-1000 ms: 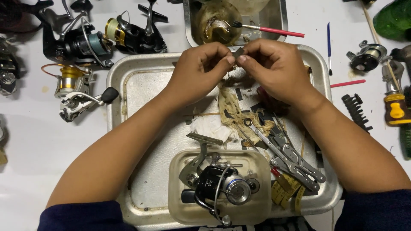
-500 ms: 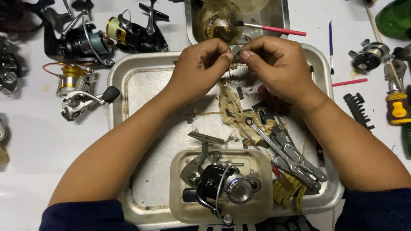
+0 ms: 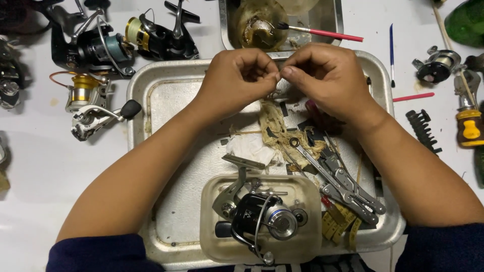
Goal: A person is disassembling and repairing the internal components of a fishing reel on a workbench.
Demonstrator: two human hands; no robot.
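Head view: a small part (image 3: 279, 75), too tiny and too covered to identify, sits pinched where the two hands meet, above the far half of the metal tray (image 3: 151, 100) and just in front of its far rim. The left hand (image 3: 237, 75) comes in from the left with its fingers curled tight, thumb and forefinger closed on the part; the right hand (image 3: 327, 75) comes in from the right, likewise curled, its fingertips pressed to the same spot, so the two sets of fingertips touch. Neither hand is nearer: the part lies between them, at the tips of both, and any long axis it has is hidden by the fingers. Directly below the hands, on the tray, lies a wad of stained rag (image 3: 275, 128) with a scrap of white tissue (image 3: 247, 148) beside it, and to the right of these a pair of pliers (image 3: 343, 189) pointing towards the near right corner. In the near middle of the tray a clear plastic tub (image 3: 212, 236) holds a dark spinning reel (image 3: 257, 216). Beyond the tray's far rim a second metal pan (image 3: 330, 20) carries a pink-handled brush (image 3: 322, 32). On the white surface (image 3: 40, 176) to the left lie several more fishing reels (image 3: 96, 48), and to the right a yellow-handled screwdriver (image 3: 469, 126)
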